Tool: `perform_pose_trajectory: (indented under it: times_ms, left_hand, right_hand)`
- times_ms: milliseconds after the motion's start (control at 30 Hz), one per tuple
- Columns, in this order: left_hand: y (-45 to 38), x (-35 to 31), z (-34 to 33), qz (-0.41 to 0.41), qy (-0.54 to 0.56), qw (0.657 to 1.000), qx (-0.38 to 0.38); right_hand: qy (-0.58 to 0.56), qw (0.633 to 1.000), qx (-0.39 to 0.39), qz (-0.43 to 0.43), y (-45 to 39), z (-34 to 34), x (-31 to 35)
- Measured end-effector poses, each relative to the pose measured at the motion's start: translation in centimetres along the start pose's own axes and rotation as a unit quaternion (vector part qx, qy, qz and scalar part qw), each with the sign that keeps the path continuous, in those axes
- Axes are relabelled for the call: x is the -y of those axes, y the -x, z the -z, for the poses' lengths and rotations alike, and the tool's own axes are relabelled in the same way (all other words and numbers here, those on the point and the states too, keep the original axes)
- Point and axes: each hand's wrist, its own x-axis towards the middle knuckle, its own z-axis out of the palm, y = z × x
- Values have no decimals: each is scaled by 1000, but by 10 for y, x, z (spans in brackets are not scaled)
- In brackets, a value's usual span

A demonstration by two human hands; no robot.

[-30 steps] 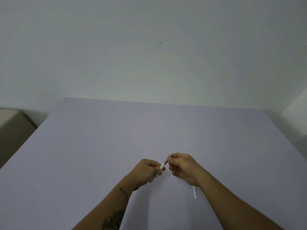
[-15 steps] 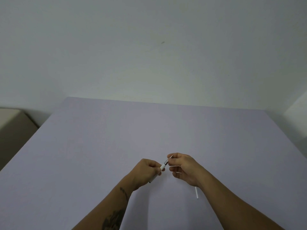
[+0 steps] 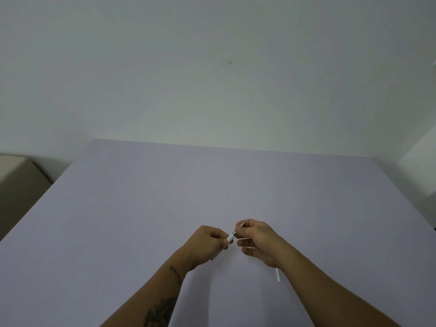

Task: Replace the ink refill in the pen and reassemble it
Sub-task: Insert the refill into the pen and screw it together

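Note:
My left hand [image 3: 207,244] is closed around a white pen barrel [image 3: 230,238], which points up and to the right; its dark lower end sticks out below the fist. My right hand [image 3: 257,241] pinches the pen's metal tip end [image 3: 238,227] between thumb and forefinger, right at the barrel's mouth. The join between tip and barrel is mostly hidden by my fingers. A thin white refill tube [image 3: 278,274] lies on the table, partly under my right wrist.
The hands work above a wide lavender table [image 3: 165,197] that runs to a pale wall. A beige box [image 3: 16,175] stands off the table's left edge.
The hands stay together at the pen. The fingers of my right hand have shifted slightly around the tip.

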Motion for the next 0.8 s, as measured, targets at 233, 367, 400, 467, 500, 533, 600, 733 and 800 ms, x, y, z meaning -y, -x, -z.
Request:
perform_pose_trajectory:
  times_ms: [233,367,400,467,500,533,600,733,800]
  left_hand:
    - [3,-2,2,5,0,1000,7]
    - [5,-2,3,8,0,1000,9]
    - [5,-2,3,8,2,1000,9]
    - [4,-2,3,8,6,1000,8]
    - [4,-2,4,9,8,1000,8]
    - [3,-2,4,9,9,1000,7]
    - [3,-2,4,8,12,1000,7]
    - [1,-1,3,6,15,1000,7]
    - [0,-1,2,5,15,1000,7]
  right_hand:
    - [6,1000,-24,8,0,-1,4]
    - [6,1000,-4,2,2,0,5]
    - [10,1000,0,4,2,0,5]
    - [17,1000,0,7,0,0,4]
    - [17,1000,-4,7,0,0,3]
    - [18,1000,-9,5,-1,0,3]
    - [24,999,-23,6,-3,-1,2]
    - [13,999,-30,8,-5,1,3]
    - [-2,1000,-25,3,-5,3,3]
